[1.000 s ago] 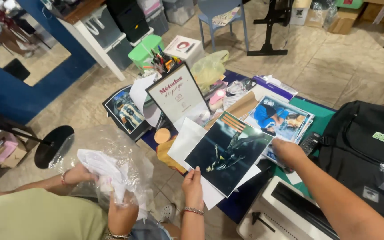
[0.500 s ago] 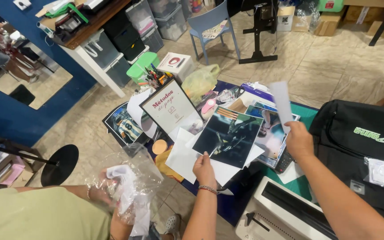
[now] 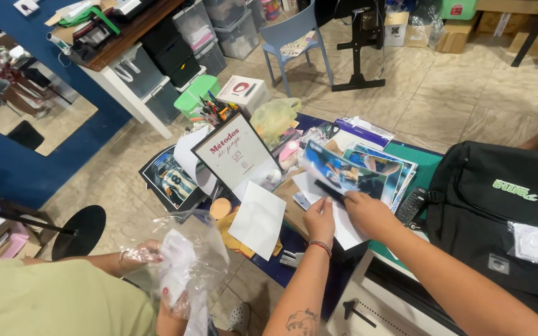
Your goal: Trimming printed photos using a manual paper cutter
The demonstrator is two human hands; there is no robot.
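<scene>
Both grips are closed lightly on a stack of glossy photo prints (image 3: 350, 174) at the middle of the desk (image 3: 434, 163). By the left hand (image 3: 320, 219) the near edge of the stack is pinched, the thumb on top and the fingers curled under; a beaded bracelet is worn at that wrist. By the right hand (image 3: 368, 211) the same edge is gripped just beside it, the fingers half bent over the top print, so that the two hands almost touch. The prints are held tilted up from the desk, above more prints (image 3: 386, 163) lying flat on a green mat.

Just to the left of the hands a blank white sheet (image 3: 258, 219) is seen, and behind it a framed sign (image 3: 236, 157) stands upright. A black bag (image 3: 505, 211) lies to the right, with a dark remote-like handset (image 3: 412, 205) between it and the prints.

At the lower left, a clear plastic sleeve (image 3: 185, 267) with white paper in it is held by another person's hands, well apart from the prints.
</scene>
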